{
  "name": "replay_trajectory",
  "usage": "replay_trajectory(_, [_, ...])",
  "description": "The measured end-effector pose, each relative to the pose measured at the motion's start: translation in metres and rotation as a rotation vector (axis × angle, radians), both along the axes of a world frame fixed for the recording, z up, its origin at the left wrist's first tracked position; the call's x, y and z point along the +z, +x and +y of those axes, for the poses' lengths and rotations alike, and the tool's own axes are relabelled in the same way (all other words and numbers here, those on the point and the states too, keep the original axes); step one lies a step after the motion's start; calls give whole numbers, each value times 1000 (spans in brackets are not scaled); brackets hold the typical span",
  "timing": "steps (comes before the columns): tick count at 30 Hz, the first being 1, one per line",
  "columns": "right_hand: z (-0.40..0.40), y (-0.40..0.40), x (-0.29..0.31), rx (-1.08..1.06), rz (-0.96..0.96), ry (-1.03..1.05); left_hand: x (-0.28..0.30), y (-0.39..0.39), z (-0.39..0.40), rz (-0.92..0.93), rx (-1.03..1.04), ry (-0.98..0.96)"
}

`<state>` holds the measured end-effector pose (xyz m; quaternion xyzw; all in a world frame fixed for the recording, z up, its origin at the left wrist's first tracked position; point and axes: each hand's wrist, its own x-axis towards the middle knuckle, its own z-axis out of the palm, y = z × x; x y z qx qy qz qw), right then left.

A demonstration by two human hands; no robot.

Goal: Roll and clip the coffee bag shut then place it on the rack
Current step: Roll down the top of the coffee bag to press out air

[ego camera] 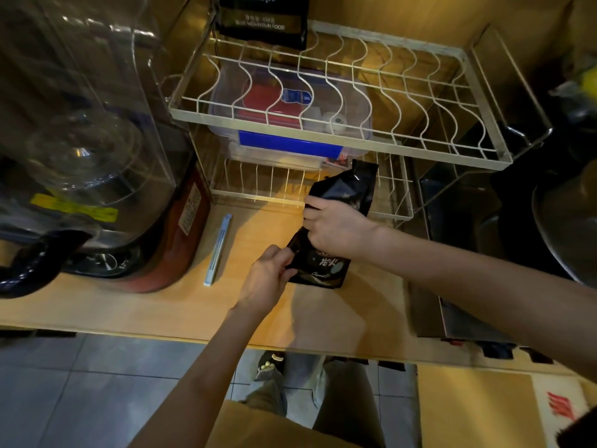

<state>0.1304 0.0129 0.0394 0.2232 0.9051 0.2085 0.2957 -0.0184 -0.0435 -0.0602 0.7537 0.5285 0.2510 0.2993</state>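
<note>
A black coffee bag (pixel 326 266) stands on the wooden counter (pixel 200 305) in front of the wire rack (pixel 323 137). My right hand (pixel 336 226) grips the bag around its middle, with the crumpled top (pixel 352 185) sticking up above it. My left hand (pixel 269 276) pinches the bag's lower left edge. A long pale blue clip (pixel 218 248) lies on the counter to the left of the bag, apart from both hands.
A second black coffee bag (pixel 263 19) stands at the back of the rack's upper shelf. A clear box with a blue lid latch (pixel 287 147) sits on the lower shelf. A clear-domed appliance (pixel 80 156) is on the left, a metal pot (pixel 565 218) on the right.
</note>
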Motion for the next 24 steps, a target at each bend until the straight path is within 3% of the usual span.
replay_trajectory(9, [12,6,27,45,202,-142,-11,-8,-7,29,26,38])
replay_trajectory(14, [13,8,26,-75,386,-150,-13,-8,-11,9,26,14])
replay_trajectory(24, [14,22,30,-292,446,-133,-9,-2,-18,-216,183,-105])
